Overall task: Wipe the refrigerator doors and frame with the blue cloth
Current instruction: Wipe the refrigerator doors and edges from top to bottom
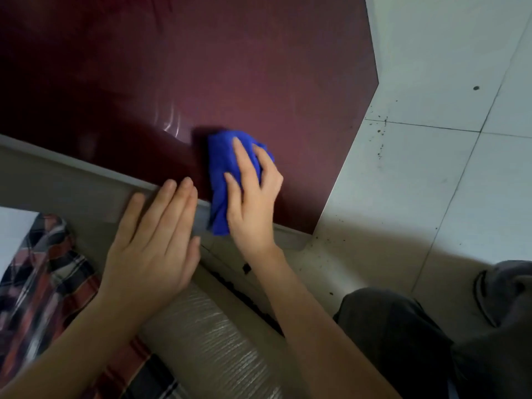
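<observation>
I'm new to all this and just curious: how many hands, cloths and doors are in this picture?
Hands: 2, left hand and right hand
Cloths: 2, blue cloth and plaid cloth
Doors: 1, red door
Total: 5

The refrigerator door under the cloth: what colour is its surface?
The refrigerator door is a glossy dark maroon, seen in the head view.
</observation>
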